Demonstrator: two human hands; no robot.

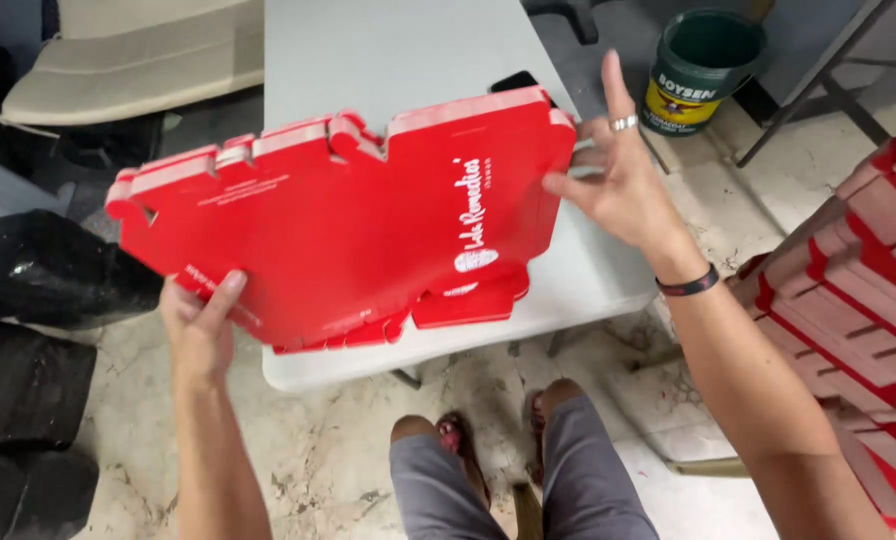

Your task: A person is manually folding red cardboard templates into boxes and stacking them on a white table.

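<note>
I hold a thick stack of flat red die-cut cardboard box blanks with white print, tilted above a white folding table. My left hand grips the stack's lower left edge, thumb on top. My right hand, with a ring and a dark wristband, pinches the stack's right edge, fingers spread upward. The stack's lower tabs hang over the table's near edge.
A tall pile of more red blanks stands at my right. A green paint bucket sits on the floor beyond the table, beside metal legs. Dark bags and a beige cushion lie at left. My knees and sandalled feet are below.
</note>
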